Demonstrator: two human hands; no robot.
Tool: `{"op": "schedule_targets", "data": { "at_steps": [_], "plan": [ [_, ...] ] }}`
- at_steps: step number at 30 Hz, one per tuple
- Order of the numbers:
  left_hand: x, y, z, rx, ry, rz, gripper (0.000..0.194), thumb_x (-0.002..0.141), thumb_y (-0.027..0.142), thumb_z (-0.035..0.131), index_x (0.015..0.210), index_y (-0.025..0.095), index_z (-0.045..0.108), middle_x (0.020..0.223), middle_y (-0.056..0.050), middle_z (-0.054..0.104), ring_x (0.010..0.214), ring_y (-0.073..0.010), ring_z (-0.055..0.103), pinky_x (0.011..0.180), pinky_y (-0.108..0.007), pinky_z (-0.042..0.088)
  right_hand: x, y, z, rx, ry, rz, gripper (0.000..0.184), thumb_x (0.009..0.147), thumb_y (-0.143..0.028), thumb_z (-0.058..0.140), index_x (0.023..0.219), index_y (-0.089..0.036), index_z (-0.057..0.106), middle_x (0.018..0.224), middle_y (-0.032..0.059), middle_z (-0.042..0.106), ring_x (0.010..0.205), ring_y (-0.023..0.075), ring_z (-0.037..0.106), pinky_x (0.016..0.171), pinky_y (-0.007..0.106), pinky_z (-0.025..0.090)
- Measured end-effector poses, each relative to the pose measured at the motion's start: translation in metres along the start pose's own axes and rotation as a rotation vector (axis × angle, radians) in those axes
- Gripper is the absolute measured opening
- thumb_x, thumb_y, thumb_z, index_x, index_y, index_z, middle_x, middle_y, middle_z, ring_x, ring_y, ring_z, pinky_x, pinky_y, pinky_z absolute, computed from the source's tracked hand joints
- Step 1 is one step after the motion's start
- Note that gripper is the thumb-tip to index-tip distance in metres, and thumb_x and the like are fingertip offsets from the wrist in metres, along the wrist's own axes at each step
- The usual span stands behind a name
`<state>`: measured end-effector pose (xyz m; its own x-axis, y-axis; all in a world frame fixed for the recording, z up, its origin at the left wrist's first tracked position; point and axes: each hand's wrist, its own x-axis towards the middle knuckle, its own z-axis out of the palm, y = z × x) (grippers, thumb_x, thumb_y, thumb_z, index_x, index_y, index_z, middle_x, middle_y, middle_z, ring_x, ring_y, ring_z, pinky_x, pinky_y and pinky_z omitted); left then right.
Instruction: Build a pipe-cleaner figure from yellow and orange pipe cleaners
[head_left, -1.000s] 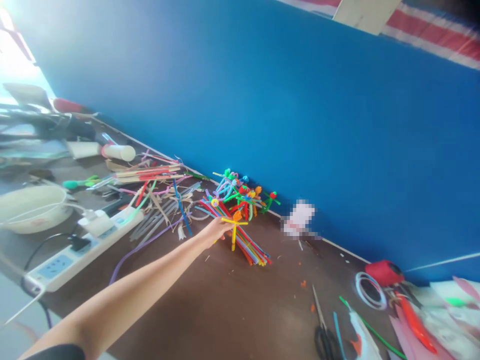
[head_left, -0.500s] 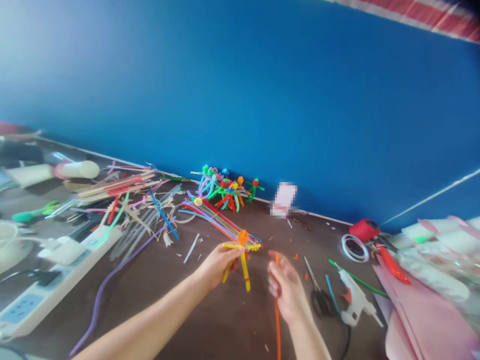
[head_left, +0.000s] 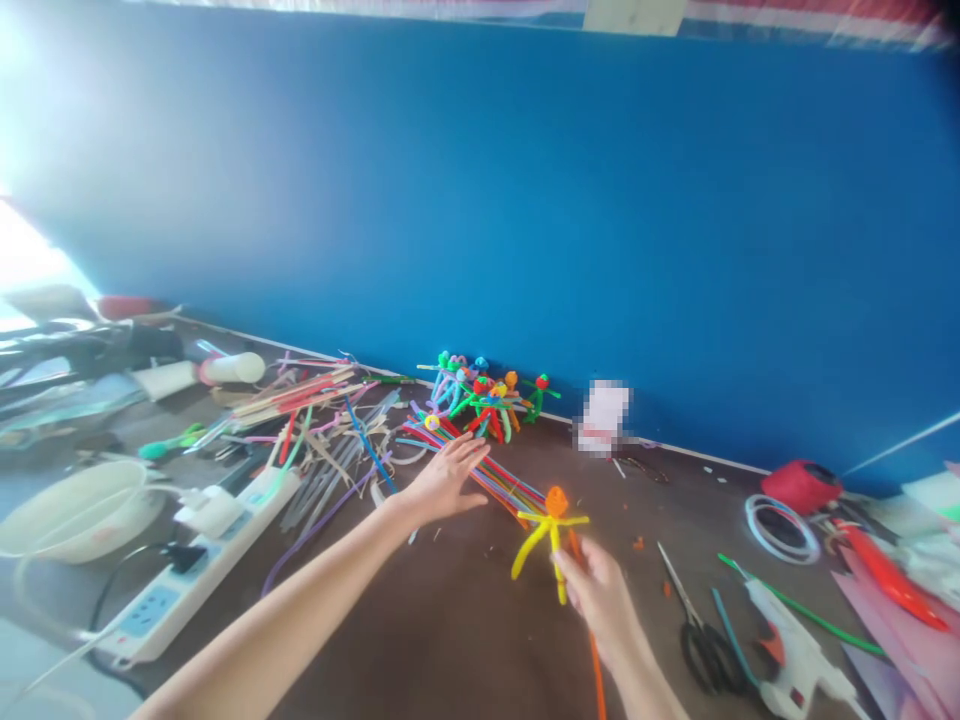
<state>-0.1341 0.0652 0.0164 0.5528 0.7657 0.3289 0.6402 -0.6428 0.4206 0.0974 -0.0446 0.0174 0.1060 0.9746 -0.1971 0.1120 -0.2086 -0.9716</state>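
A small yellow pipe-cleaner figure with a coiled orange head is pinched by one leg in my right hand. The same hand also holds an orange pipe cleaner, which hangs down toward the table's front. My left hand is open, fingers stretched out over a bundle of coloured pipe cleaners; whether it touches them I cannot tell. Behind the bundle, against the blue wall, several finished-looking pipe-cleaner figures stand in a cluster.
Black-handled scissors and a white glue gun lie on the right. At the left are a power strip, a white bowl and loose strips. A red spool sits near the wall.
The yellow figure has passed from my left hand to my right, which keeps the orange pipe cleaner. My left hand has opened and moved toward the bundle. The view has shifted left.
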Motion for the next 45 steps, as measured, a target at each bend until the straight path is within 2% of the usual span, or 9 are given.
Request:
{"op": "schedule_targets", "data": {
  "at_steps": [5, 10, 13, 16, 20, 25, 29, 35, 45],
  "plan": [
    [-0.005, 0.006, 0.002, 0.208, -0.160, -0.042, 0.051, 0.073, 0.038, 0.055, 0.121, 0.022, 0.047, 0.126, -0.012, 0.047, 0.117, -0.0298, 0.039, 0.097, -0.046, 0.027, -0.007, 0.020, 0.003, 0.069, -0.021, 0.095, 0.034, 0.060, -0.046, 0.065, 0.064, -0.016, 0.050, 0.046, -0.0065, 0.040, 0.036, 0.0038, 0.029, 0.034, 0.017, 0.020],
    [-0.016, 0.017, -0.014, 0.150, -0.197, 0.014, 0.055, 0.072, 0.037, 0.057, 0.123, 0.024, 0.044, 0.129, -0.010, 0.044, 0.117, -0.0272, 0.040, 0.095, -0.040, 0.033, -0.007, 0.032, -0.002, 0.112, -0.035, 0.113, 0.038, 0.060, -0.050, 0.064, 0.069, -0.015, 0.052, 0.047, -0.0073, 0.040, 0.035, 0.0020, 0.027, 0.033, 0.015, 0.018],
    [-0.015, -0.004, -0.033, 0.155, -0.023, 0.014, 0.052, 0.074, 0.034, 0.055, 0.124, 0.025, 0.043, 0.130, -0.009, 0.043, 0.120, -0.0260, 0.035, 0.100, -0.042, 0.026, -0.004, 0.034, -0.003, 0.120, -0.049, 0.131, 0.040, 0.058, -0.051, 0.065, 0.069, -0.015, 0.052, 0.047, -0.0077, 0.039, 0.033, 0.0011, 0.025, 0.032, 0.015, 0.016],
    [-0.010, -0.036, -0.046, 0.188, 0.167, -0.156, 0.063, 0.067, 0.038, 0.061, 0.124, 0.019, 0.043, 0.127, -0.014, 0.044, 0.119, -0.0309, 0.033, 0.099, -0.047, 0.024, -0.003, 0.032, -0.001, 0.133, -0.049, 0.124, 0.040, 0.057, -0.051, 0.066, 0.067, -0.015, 0.051, 0.046, -0.0079, 0.039, 0.032, 0.0011, 0.025, 0.031, 0.015, 0.018],
    [-0.001, -0.067, -0.047, 0.012, 0.164, -0.224, 0.051, 0.065, 0.037, 0.062, 0.112, 0.018, 0.056, 0.119, -0.014, 0.052, 0.114, -0.0309, 0.040, 0.096, -0.046, 0.029, -0.007, 0.024, 0.000, 0.137, -0.034, 0.107, 0.036, 0.059, -0.047, 0.065, 0.064, -0.015, 0.051, 0.044, -0.0081, 0.040, 0.032, 0.0011, 0.026, 0.032, 0.015, 0.020],
    [0.009, -0.076, -0.045, -0.103, 0.163, -0.226, 0.028, 0.068, 0.036, 0.059, 0.091, 0.022, 0.066, 0.103, -0.008, 0.062, 0.102, -0.0262, 0.051, 0.092, -0.040, 0.034, -0.011, 0.018, 0.001, 0.136, -0.009, 0.097, 0.033, 0.062, -0.045, 0.064, 0.064, -0.015, 0.049, 0.046, -0.0076, 0.042, 0.031, 0.0005, 0.026, 0.032, 0.014, 0.018],
    [0.023, -0.094, -0.068, -0.231, 0.250, -0.320, 0.037, 0.074, 0.044, 0.050, 0.098, 0.020, 0.062, 0.090, -0.007, 0.066, 0.083, -0.0214, 0.058, 0.079, -0.034, 0.043, -0.009, 0.020, 0.002, 0.147, 0.001, 0.105, 0.035, 0.059, -0.046, 0.065, 0.064, -0.016, 0.049, 0.044, -0.0080, 0.041, 0.029, 0.0006, 0.026, 0.031, 0.014, 0.018],
    [0.056, -0.123, -0.108, -0.425, 0.380, -0.407, 0.058, 0.072, 0.056, 0.046, 0.109, 0.011, 0.051, 0.097, -0.012, 0.063, 0.089, -0.0210, 0.058, 0.076, -0.031, 0.043, -0.005, 0.030, 0.004, 0.109, 0.032, 0.109, 0.037, 0.059, -0.049, 0.063, 0.062, -0.017, 0.045, 0.042, -0.0084, 0.041, 0.027, 0.0001, 0.025, 0.029, 0.013, 0.016],
    [0.078, -0.116, -0.081, -0.489, 0.289, -0.393, 0.049, 0.072, 0.056, 0.046, 0.096, 0.014, 0.054, 0.092, -0.008, 0.063, 0.084, -0.0194, 0.058, 0.067, -0.028, 0.045, -0.004, 0.032, 0.005, 0.125, 0.060, 0.107, 0.038, 0.059, -0.051, 0.062, 0.062, -0.017, 0.045, 0.042, -0.0091, 0.039, 0.028, -0.0003, 0.022, 0.029, 0.013, 0.014]
  ]
}}
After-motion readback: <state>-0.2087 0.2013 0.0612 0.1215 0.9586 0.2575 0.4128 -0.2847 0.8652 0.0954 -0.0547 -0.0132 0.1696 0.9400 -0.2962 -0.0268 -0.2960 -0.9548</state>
